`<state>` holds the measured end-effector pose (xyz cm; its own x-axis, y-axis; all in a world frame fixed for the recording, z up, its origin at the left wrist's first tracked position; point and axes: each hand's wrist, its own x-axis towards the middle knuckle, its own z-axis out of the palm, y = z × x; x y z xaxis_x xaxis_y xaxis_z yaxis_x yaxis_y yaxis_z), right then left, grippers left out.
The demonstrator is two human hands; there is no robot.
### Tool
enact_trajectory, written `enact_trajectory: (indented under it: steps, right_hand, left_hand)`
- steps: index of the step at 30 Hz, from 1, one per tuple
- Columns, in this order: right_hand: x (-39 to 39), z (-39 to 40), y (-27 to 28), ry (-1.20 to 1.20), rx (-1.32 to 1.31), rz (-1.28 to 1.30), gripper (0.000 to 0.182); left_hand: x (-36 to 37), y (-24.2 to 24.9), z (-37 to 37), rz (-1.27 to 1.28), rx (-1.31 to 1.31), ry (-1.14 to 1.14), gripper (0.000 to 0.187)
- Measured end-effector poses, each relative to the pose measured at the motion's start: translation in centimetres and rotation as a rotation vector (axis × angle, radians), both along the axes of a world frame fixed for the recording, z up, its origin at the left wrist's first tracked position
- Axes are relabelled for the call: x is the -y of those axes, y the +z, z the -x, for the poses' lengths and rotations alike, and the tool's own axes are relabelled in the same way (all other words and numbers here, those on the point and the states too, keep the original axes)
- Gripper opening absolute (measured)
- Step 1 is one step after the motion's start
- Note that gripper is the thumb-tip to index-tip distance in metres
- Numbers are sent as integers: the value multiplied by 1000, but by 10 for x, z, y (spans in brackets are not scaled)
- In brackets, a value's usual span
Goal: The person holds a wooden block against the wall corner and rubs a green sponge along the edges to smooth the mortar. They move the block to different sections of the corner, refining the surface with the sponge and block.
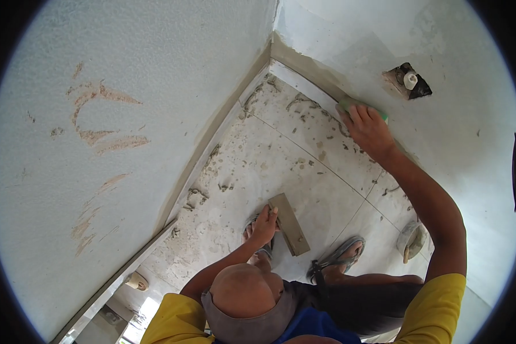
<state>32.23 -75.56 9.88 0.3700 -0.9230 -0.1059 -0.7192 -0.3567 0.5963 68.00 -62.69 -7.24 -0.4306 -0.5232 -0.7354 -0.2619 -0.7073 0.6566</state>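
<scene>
My right hand [368,127] is closed over a green sponge-like pad [385,117], pressing it to the foot of the right wall just above the white skirting [304,84]. Most of the pad is hidden under my fingers. Low over the floor, my left hand [264,225] grips a flat rectangular plastering trowel [290,226]; its handle is hidden from view. A damp grey-brown band of mortar [298,58] runs along the wall base beside the pad.
Mortar crumbs litter the tiled floor [304,189]. A bowl [411,236] with a handled tool stands at right. My sandalled foot [344,255] is planted nearby. An electrical box hole [408,80] opens in the right wall. The left wall [155,74] has brown scrapes. A roll-like object [136,281] lies lower left.
</scene>
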Motion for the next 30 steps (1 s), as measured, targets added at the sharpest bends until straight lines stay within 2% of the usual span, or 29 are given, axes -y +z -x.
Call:
enact_trajectory:
  steps: [5,7,9,13,16,20,22,28,30]
  right_hand:
    - [106,-54,-11,151,25,266,43]
    - [121,-69,-13,105,4,249,41]
    - [110,-71,-13,55,-17,215,40]
    - [29,-25,-7,-15,7,48,50]
    - [31,-27,-5,-24,20,58,53]
    - [111,-68,-19,48,-1,198,40]
    - [121,-80,-23,13,-39,187,38]
    - [47,-44,-12,-52,-97,87,35]
    - [47,-43,-11,-53,-75,76,34]
  left_hand:
    - [0,-1,1,15,35,24,42]
    - [0,0,0,-19,25,80,42]
    - [-6,-5,-3,-32,21,94,42]
    - [-2,-5,0,-34,-17,99,42]
    - [-5,-11,-2,-4,1,80,42]
    - [0,2,-2,0,32,66,42]
    - [1,3,-1,-41,15,108,43]
    - [-6,-13,-2,-59,-18,137,42]
    - [-5,-9,-1,-35,-17,128,41]
